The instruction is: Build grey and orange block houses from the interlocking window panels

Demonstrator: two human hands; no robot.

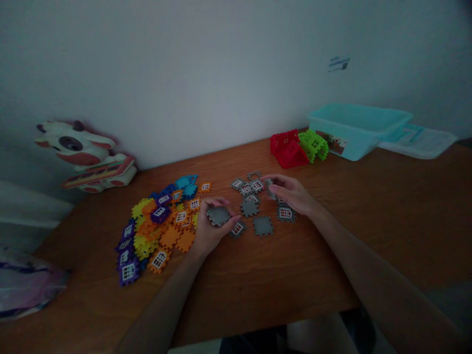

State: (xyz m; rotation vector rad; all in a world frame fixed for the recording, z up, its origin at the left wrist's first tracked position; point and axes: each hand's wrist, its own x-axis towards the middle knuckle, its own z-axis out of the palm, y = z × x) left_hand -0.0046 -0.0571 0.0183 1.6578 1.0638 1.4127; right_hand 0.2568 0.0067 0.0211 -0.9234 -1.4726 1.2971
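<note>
Gray tile [218, 215] in left hand [206, 233], partly hidden gray piece [269, 188], shape unclear, in right hand [294, 194]

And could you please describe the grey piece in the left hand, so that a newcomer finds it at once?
On the brown table, find the colourful pile. At its right edge, the left hand holds a grey toothed plate. Its face is solid, unlike the white-latticed window piece lying on the table beside it.

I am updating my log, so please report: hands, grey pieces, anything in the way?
Left hand: grey square held. Right hand: second grey piece pinched. Loose grey pieces lie between hands. Multicoloured pile beside left hand; no clear obstruction.
</note>
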